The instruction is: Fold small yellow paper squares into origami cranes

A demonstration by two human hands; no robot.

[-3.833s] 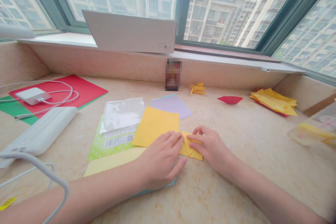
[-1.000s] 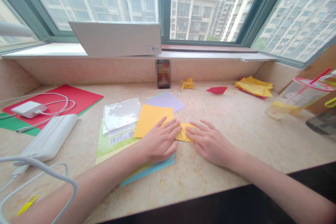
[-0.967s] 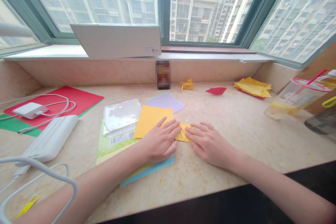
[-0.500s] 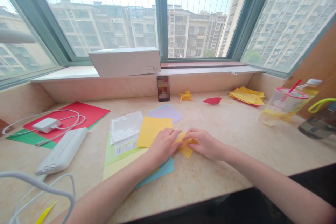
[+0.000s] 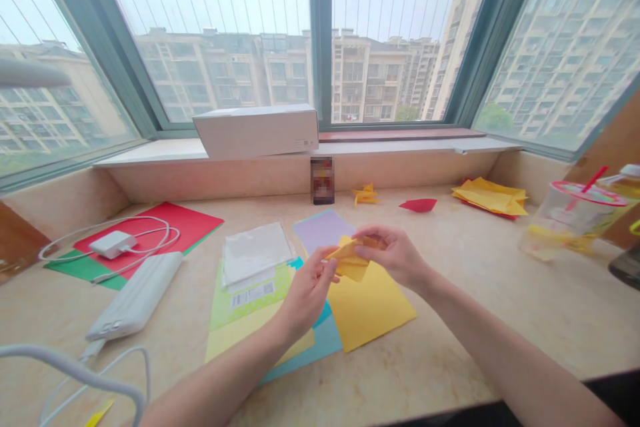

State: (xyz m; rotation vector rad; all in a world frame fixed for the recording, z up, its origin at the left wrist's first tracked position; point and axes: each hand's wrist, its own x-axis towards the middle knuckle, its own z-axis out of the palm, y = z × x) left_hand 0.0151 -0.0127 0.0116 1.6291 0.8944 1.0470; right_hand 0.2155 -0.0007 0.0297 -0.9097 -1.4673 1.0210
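Observation:
A small folded piece of yellow paper is lifted above the stone desk, held between both hands. My left hand pinches its left end; my right hand grips its right side with curled fingers. Below the hands lies a flat yellow sheet on top of a blue sheet and a pale yellow sheet. A lilac sheet lies just behind the hands.
A clear packet on green dotted paper, a white power bank, and a charger with cable on red paper lie left. Folded yellow and red shapes, a yellow paper pile and a plastic cup are right. A white box rests on the sill.
Both hands raised the folded yellow piece off the desk into the air. The flat yellow sheet now lies further right, under the hands. The camera tilted up.

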